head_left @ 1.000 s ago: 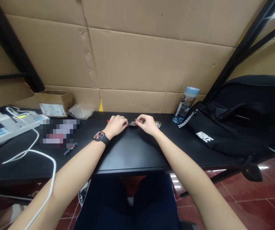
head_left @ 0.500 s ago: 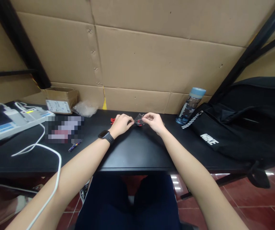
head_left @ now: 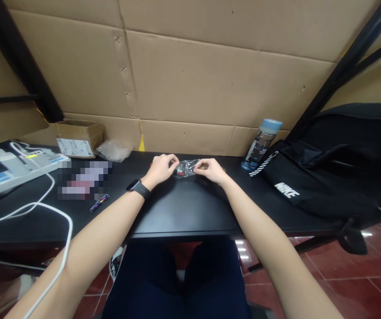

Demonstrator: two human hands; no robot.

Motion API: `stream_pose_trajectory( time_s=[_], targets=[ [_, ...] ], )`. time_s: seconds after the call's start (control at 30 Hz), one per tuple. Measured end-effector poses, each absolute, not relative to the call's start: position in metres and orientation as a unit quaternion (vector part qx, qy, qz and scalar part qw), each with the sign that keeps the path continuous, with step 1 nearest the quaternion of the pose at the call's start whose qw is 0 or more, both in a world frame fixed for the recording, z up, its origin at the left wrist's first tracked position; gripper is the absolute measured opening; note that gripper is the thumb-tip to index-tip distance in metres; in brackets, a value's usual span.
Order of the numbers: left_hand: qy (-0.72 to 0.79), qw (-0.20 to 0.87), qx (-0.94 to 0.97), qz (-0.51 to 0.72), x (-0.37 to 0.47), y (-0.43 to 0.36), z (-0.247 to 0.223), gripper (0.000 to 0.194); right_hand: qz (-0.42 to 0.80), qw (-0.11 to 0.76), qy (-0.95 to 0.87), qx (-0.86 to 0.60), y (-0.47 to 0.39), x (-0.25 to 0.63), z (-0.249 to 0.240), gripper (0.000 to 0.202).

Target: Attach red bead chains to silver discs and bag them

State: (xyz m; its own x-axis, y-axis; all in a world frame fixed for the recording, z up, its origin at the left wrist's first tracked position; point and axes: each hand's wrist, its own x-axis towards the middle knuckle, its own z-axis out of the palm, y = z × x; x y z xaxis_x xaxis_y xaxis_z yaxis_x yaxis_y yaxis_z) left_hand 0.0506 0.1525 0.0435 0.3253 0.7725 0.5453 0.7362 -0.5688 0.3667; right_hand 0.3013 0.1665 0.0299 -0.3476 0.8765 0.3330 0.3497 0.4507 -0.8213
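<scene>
A small clear plastic bag (head_left: 186, 168) with something red and dark inside stretches between my two hands over the black table. My left hand (head_left: 161, 169), with a dark watch on its wrist, pinches the bag's left end. At the right end, the thumb and fingers of my right hand (head_left: 210, 170) are closed on the plastic. A bit of a red item (head_left: 151, 164) shows just behind my left hand, mostly hidden by it.
On the black table (head_left: 183, 212), a power strip (head_left: 21, 175), white cable, cardboard box (head_left: 77, 138), crumpled plastic (head_left: 113, 150) and blurred packet (head_left: 87, 179) lie left. A water bottle (head_left: 261, 144) and black backpack (head_left: 336, 173) stand right. Cardboard rises behind.
My hands have moved apart, my left hand shifting left, and more of the plastic bag shows between them. The red item behind my left hand is now more hidden. The view has shifted slightly.
</scene>
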Motion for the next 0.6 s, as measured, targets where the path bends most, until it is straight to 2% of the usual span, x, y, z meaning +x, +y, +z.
stream_pose_trajectory(
  time_s=[0.2, 0.43, 0.6],
  targets=[
    [0.477, 0.038, 0.803, 0.356, 0.0487, 0.1517, 0.0456, 0.019, 0.347, 0.395, -0.737, -0.425, 0.163, 0.3024, 0.037, 0.023],
    [0.429, 0.134, 0.827, 0.338, 0.0479, 0.1503, 0.0427, 0.021, 0.385, 0.452, -0.693, -0.408, 0.1649, 0.3036, 0.0358, 0.021],
    [0.402, 0.175, 0.843, 0.312, 0.0483, 0.1502, 0.0383, 0.049, 0.388, 0.438, -0.702, -0.405, 0.1639, 0.304, 0.0359, 0.02]
  ],
)
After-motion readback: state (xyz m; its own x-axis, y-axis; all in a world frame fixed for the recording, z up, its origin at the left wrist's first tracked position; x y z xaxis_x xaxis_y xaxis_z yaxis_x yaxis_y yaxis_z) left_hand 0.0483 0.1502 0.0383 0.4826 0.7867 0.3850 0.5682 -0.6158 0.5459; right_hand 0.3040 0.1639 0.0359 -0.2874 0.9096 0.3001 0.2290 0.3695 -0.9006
